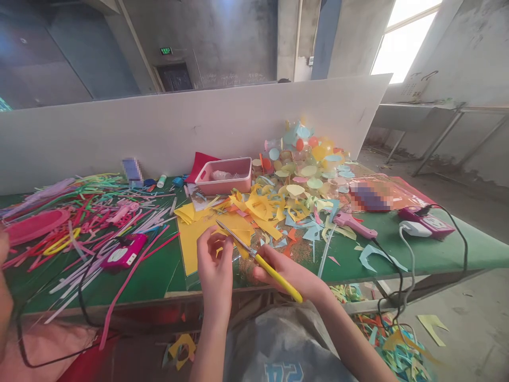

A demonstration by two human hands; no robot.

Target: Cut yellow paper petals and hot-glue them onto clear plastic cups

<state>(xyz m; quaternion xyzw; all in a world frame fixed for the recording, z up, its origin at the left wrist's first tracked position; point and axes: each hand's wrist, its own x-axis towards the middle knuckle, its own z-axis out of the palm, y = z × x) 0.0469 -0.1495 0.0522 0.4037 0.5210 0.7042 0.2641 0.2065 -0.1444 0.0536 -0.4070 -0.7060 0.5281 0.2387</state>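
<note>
My right hand [292,273] is closed around scissors [278,277] with yellow handles. Their metal blades point up and to the left, towards my other hand. My left hand [217,265] has its fingers curled in a pinch on a small piece of yellow paper [242,234], which lies along the blades. How much of that paper sits inside the fingers is hidden. Beneath and behind my left hand, a larger yellow sheet [189,249] lies on the green table [155,281]. Yellow paper offcuts [258,207] are heaped just beyond both hands.
Behind stands a pink basket [225,184] beside a pile of paper discs and clear cups [306,154]. To the right are a pink glue gun [356,225] and a power strip [427,222]. Colourful strips [99,207] cover the left. Another person's arm [3,286] shows at the left edge.
</note>
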